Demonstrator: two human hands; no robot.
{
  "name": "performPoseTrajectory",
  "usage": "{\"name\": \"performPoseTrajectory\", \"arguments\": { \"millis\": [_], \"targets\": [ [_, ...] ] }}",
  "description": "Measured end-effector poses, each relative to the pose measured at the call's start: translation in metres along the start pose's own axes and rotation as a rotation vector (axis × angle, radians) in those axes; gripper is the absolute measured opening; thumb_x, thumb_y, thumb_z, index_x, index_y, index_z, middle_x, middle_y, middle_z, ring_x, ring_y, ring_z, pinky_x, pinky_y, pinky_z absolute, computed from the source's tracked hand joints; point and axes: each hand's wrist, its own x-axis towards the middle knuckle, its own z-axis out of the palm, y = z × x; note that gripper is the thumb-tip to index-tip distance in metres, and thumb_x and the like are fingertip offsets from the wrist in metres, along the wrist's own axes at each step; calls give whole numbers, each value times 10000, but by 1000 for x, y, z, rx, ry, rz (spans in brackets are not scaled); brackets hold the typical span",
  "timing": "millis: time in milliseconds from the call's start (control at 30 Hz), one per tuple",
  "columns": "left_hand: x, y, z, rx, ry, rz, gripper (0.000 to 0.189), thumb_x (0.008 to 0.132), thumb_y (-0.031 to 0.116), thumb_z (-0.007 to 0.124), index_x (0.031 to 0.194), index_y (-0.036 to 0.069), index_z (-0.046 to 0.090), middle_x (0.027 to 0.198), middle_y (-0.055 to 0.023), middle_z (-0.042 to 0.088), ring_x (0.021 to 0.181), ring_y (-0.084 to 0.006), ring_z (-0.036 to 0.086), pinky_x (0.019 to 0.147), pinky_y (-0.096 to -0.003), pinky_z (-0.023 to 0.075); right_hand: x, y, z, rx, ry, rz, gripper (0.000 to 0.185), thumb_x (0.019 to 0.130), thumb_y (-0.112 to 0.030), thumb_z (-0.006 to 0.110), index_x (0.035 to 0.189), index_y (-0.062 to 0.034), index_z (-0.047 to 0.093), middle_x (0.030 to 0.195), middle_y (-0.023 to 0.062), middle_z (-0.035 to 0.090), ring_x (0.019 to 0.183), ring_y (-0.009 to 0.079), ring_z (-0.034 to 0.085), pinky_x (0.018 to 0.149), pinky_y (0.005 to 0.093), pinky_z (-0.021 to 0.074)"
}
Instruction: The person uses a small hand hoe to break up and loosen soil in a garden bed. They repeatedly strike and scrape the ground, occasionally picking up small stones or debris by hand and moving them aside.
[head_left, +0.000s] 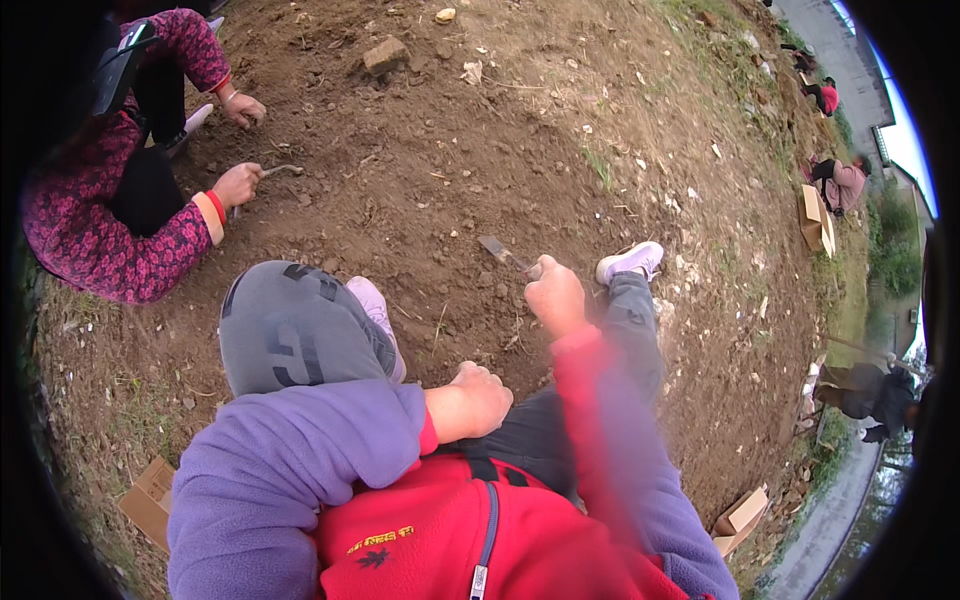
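My right hand (556, 298) grips the handle of a flat-bladed metal scraper (504, 253). Its blade points away from me and to the left, just over the loose brown soil (450, 300). My left hand (478, 399) rests low in front of my body, near my lap, with its fingers curled. The palm side is hidden, so whether anything lies inside it does not show. Between my spread legs, the soil is crumbly, with clods, dry stems and small pale fragments. My left knee (300, 330) is bent up beside the left forearm.
At upper left, a co-worker in a floral jacket (142, 240) crouches, a small hand tool (283, 170) in one hand. A brick fragment (385, 56) lies on the ground ahead. Cardboard boxes (816, 219) and more people (844, 184) are along the right edge; another box (150, 501) sits lower left.
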Motion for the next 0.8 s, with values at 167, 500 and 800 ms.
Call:
{"name": "performPoseTrajectory", "arguments": {
  "millis": [167, 500, 800],
  "targets": [
    [-1, -6, 1, -6, -3, -15, 388, 845, 396, 631, 1065, 77, 635, 1044, -131, 651, 1008, -308, 612, 824, -431, 444, 19, -9, 29, 423, 268, 229, 146, 725, -42, 569, 866, -37, 602, 724, 145, 644, 680, 269, 621, 635, 403, 457],
    [11, -12, 2, -49, 48, -16, 384, 858, 381, 608, 1082, 70, 628, 1057, -144, 651, 1036, -320, 605, 861, -439, 440, -18, 31, -5, 410, 27, 271, 150, 738, -81, 584, 874, -36, 629, 767, 175, 651, 705, 276, 639, 648, 369, 482],
    [16, -21, -3, -16, 37, -55, 398, 853, 393, 618, 1067, 58, 623, 1046, -163, 649, 1012, -344, 614, 844, -464, 457, -55, 44, 14, 557, -239, 363, 152, 693, -54, 631, 844, -47, 642, 673, 107, 628, 644, 191, 623, 590, 331, 479]
  ]
}}
